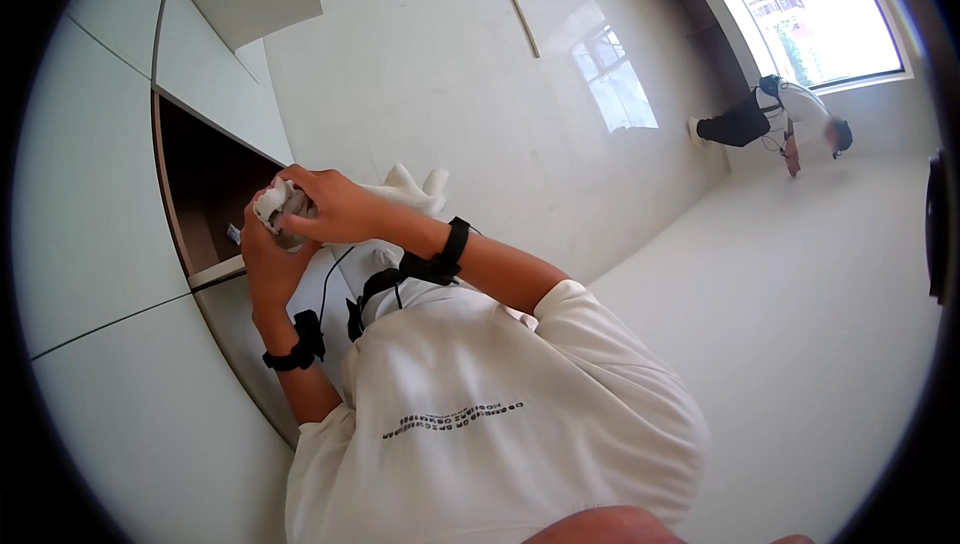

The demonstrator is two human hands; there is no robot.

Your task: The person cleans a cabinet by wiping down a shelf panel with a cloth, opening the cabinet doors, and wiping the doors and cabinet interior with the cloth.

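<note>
"Cloth (284, 206) in view on your feed?"

"Yes, I see it bunched up, by the open cabinet (205, 169)."

"And the grip?"

"Left hand (270, 259) curls around one side, right hand (343, 210) closes over the other, both pinching it. I also see another person (775, 119) near the window (825, 24)."

1. Near shirt (480, 374): off-white; dark lettering in rows across it
2. Wrist straps (456, 244): black, left and right
3. Cloth (270, 206): white with greyish parts
4. Cabinet doors (95, 174), left: plain, pale grey-green; cabinet interior (208, 159): dark brown
5. Floor (420, 64): pale grey; strip (517, 12) on it, tan
6. Person (800, 104), far right: white top (803, 106); black trousers (735, 126)
7. Far-right window frame (868, 77): dark
</note>
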